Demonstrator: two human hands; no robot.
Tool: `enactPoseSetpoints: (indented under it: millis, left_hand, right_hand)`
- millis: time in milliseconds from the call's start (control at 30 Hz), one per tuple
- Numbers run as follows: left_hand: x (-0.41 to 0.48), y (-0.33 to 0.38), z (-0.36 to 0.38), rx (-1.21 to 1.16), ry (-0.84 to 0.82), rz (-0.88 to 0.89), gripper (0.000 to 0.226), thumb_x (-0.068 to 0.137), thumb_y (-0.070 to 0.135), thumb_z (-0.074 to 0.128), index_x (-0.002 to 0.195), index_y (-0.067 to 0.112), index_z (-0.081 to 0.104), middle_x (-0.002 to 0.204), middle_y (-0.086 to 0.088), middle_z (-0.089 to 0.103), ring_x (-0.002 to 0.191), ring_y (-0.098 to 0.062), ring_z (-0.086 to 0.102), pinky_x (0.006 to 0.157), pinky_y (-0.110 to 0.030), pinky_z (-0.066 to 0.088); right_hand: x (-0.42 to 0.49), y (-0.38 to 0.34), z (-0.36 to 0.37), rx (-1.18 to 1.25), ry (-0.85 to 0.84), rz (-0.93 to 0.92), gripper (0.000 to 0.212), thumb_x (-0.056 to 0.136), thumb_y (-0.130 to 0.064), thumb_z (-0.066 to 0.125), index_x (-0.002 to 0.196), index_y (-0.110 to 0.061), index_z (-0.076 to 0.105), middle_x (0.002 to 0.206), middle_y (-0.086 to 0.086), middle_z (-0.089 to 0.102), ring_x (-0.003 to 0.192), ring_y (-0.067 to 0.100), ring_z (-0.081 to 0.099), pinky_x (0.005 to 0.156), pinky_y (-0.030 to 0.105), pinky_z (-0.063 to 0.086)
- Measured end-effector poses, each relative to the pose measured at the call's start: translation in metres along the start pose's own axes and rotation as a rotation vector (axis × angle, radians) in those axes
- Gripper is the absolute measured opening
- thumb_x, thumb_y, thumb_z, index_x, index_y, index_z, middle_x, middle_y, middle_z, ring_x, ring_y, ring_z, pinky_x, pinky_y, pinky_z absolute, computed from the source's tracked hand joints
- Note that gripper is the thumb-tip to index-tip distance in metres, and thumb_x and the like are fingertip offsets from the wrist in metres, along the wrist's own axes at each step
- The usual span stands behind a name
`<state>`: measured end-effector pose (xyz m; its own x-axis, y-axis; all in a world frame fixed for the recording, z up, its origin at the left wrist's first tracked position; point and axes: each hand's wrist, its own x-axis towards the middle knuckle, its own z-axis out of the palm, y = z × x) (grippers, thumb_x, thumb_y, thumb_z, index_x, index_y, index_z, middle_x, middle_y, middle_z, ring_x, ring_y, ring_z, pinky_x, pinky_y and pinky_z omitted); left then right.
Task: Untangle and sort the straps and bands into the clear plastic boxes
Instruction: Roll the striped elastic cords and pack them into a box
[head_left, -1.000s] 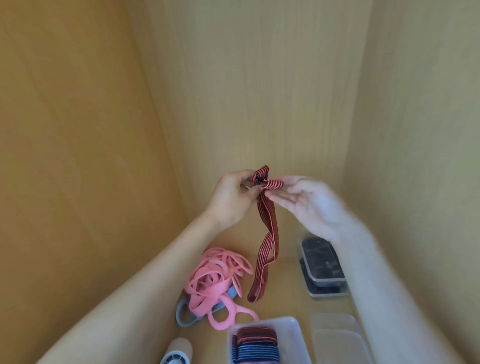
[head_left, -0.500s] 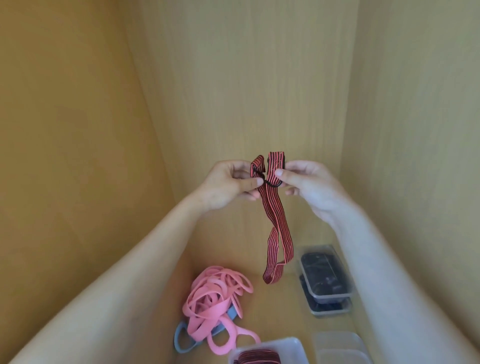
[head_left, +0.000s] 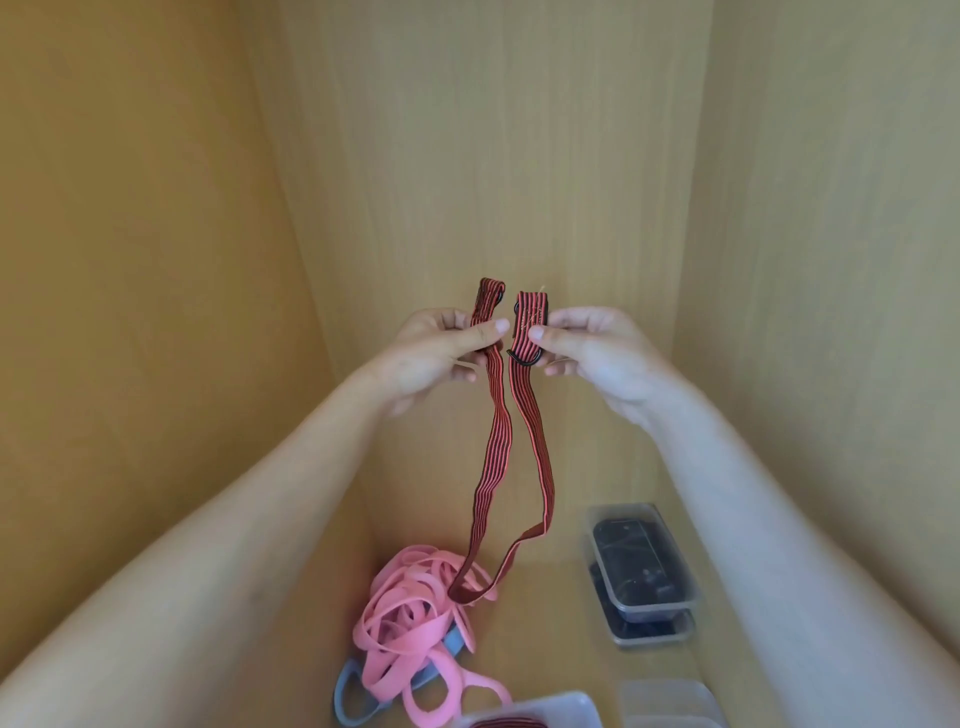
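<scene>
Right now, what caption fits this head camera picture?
Left hand and right hand pinch the ends of a red-and-black striped fabric strap over tangled pink rubber bands.

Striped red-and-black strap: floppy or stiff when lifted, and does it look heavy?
Probably floppy: the striped strap sags in a deep loop between the left hand and right hand. Likely light, since fingertip pinches hold it. The black ring near one end may weigh that end down.

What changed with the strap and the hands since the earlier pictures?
The left hand and right hand rose and drew apart, each pinching one end of the strap. The strap, bunched between them a second ago, now hangs as a long open loop. The pink bands and the boxes stayed where they were.
</scene>
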<state>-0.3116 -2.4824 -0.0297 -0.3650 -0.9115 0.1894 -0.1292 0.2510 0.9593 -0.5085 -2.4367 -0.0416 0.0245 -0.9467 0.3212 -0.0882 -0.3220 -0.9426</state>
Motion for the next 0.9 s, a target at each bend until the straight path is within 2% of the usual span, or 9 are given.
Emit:
enactPoseSetpoints:
  millis: [67, 167, 333, 433, 533, 600, 700, 800, 900]
  left_hand:
    - [0.0, -0.001, 0.001, 0.009, -0.002, 0.017, 0.038, 0.08, 0.04, 0.082, 0.095, 0.011, 0.064, 0.092, -0.005, 0.069, 0.066, -0.01, 0.057, 0.061, -0.025, 0.045]
    - [-0.001, -0.004, 0.003, 0.022, 0.045, 0.049, 0.022, 0.094, 0.03, 0.069, 0.099, 0.009, 0.062, 0.085, -0.005, 0.072, 0.057, -0.009, 0.051, 0.053, -0.023, 0.038]
    - [-0.002, -0.009, 0.009, -0.009, 0.084, 0.045, 0.014, 0.094, 0.016, 0.068, 0.098, 0.007, 0.059, 0.079, -0.012, 0.07, 0.053, -0.014, 0.042, 0.044, -0.022, 0.032]
    - [0.0, -0.012, 0.014, -0.04, 0.036, 0.054, 0.026, 0.093, 0.026, 0.071, 0.1, 0.002, 0.064, 0.077, -0.01, 0.064, 0.052, -0.013, 0.043, 0.047, -0.023, 0.038]
    - [0.0, -0.011, 0.016, -0.133, -0.047, 0.027, 0.04, 0.092, 0.032, 0.07, 0.113, -0.002, 0.063, 0.089, -0.012, 0.062, 0.055, -0.011, 0.045, 0.052, -0.022, 0.044]
    - [0.0, -0.008, 0.018, -0.176, -0.087, 0.015, 0.029, 0.099, 0.026, 0.063, 0.114, 0.001, 0.062, 0.096, -0.013, 0.062, 0.058, -0.01, 0.046, 0.054, -0.021, 0.046]
    - [0.0, -0.004, 0.02, -0.183, -0.123, 0.01, 0.018, 0.102, 0.022, 0.056, 0.111, 0.008, 0.061, 0.092, -0.01, 0.062, 0.059, -0.011, 0.049, 0.057, -0.022, 0.048]
    - [0.0, -0.002, 0.02, -0.18, -0.17, 0.007, 0.021, 0.101, 0.025, 0.052, 0.114, 0.009, 0.058, 0.088, -0.006, 0.064, 0.063, -0.013, 0.052, 0.062, -0.026, 0.048]
    - [0.001, -0.001, 0.021, -0.108, -0.166, 0.039, 0.032, 0.096, 0.025, 0.052, 0.122, 0.007, 0.058, 0.1, -0.011, 0.068, 0.074, -0.016, 0.058, 0.067, -0.028, 0.048]
  right_hand:
    - [0.0, 0.001, 0.002, -0.012, -0.012, -0.014, 0.015, 0.094, -0.01, 0.068, 0.08, -0.013, 0.071, 0.074, -0.003, 0.071, 0.073, 0.015, 0.063, 0.077, 0.031, 0.053]
    - [-0.002, 0.002, 0.002, -0.011, -0.012, -0.033, 0.012, 0.094, -0.009, 0.068, 0.083, -0.01, 0.072, 0.08, 0.004, 0.072, 0.074, 0.014, 0.063, 0.076, 0.029, 0.054]
    - [-0.005, 0.003, 0.003, 0.03, 0.016, -0.049, 0.012, 0.094, -0.006, 0.067, 0.083, -0.008, 0.069, 0.074, 0.0, 0.069, 0.067, 0.011, 0.063, 0.074, 0.027, 0.055]
    - [-0.006, 0.003, 0.005, 0.046, 0.007, -0.07, 0.007, 0.094, -0.004, 0.066, 0.09, -0.008, 0.071, 0.079, 0.0, 0.074, 0.068, 0.01, 0.064, 0.071, 0.025, 0.054]
    - [-0.005, 0.003, 0.006, 0.051, 0.023, -0.077, 0.008, 0.094, -0.004, 0.066, 0.1, -0.005, 0.071, 0.087, 0.009, 0.074, 0.068, 0.011, 0.065, 0.07, 0.026, 0.055]
    - [-0.004, 0.003, 0.007, 0.046, 0.042, -0.082, 0.01, 0.093, -0.004, 0.067, 0.102, -0.005, 0.071, 0.086, 0.01, 0.073, 0.067, 0.011, 0.065, 0.069, 0.025, 0.055]
    - [-0.002, 0.004, 0.007, 0.067, 0.086, -0.081, 0.014, 0.092, -0.003, 0.069, 0.106, -0.004, 0.068, 0.082, 0.009, 0.072, 0.066, 0.015, 0.063, 0.067, 0.026, 0.054]
    - [-0.001, 0.004, 0.007, 0.063, 0.143, -0.084, 0.019, 0.09, -0.003, 0.071, 0.108, -0.005, 0.067, 0.082, 0.007, 0.07, 0.064, 0.014, 0.061, 0.064, 0.024, 0.053]
    - [-0.002, 0.004, 0.006, 0.019, 0.181, -0.1, 0.018, 0.09, -0.004, 0.071, 0.106, -0.012, 0.069, 0.089, 0.006, 0.066, 0.062, 0.011, 0.059, 0.063, 0.021, 0.052]
